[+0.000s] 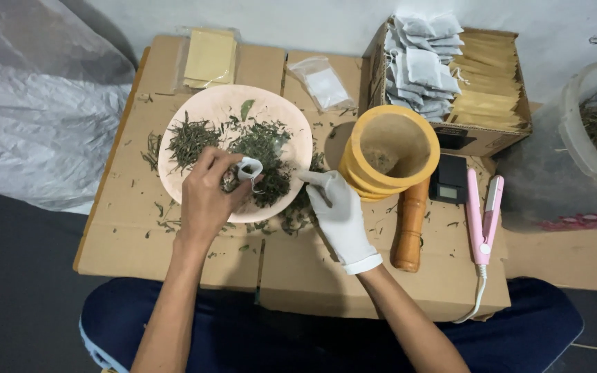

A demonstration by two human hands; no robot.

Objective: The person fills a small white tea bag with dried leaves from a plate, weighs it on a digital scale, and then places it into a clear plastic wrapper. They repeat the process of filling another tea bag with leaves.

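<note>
Small filter bag (pixel 249 168) is pinched open by left hand (pixel 207 197) fingers over the pink plate (pixel 195 107) of dried leaves (pixel 260 148); gloved right hand (pixel 340 211) fingers pinch leaves beside it.

surface: flattened cardboard (pixel 312 276) | on it: pink plate (pixel 174 173), wooden mortar (pixel 390 148), pestle (pixel 409 228), pink sealer (pixel 484 217), black scale (pixel 449 179)

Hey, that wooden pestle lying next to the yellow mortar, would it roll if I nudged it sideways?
Probably yes: the brown wooden pestle lies on its side on the flat cardboard table, and its rounded shaft looks free to roll. Its thicker bottom end may make it curve. It looks solid, so likely stiff and fairly heavy for its size.
</note>
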